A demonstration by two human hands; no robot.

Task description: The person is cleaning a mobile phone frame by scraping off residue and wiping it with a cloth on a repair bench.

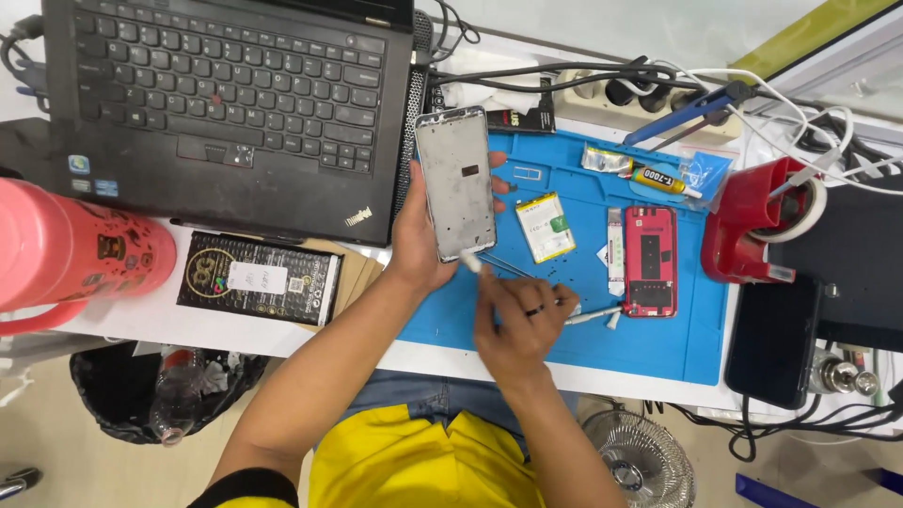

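left hand (420, 240) grips phone frame (456, 182); right hand (519, 315) pinches swab (471, 262) | blue mat (574, 320); white desk (141, 320)

One laptop (226, 94), one blue mat (658, 320), two hands, one glue tube (663, 181).

A grey phone frame (456, 183), stripped and bare inside, stands tilted upright over the blue mat's (564, 339) left edge, near the desk's front. A small white tool tip (470, 262) touches its lower corner.
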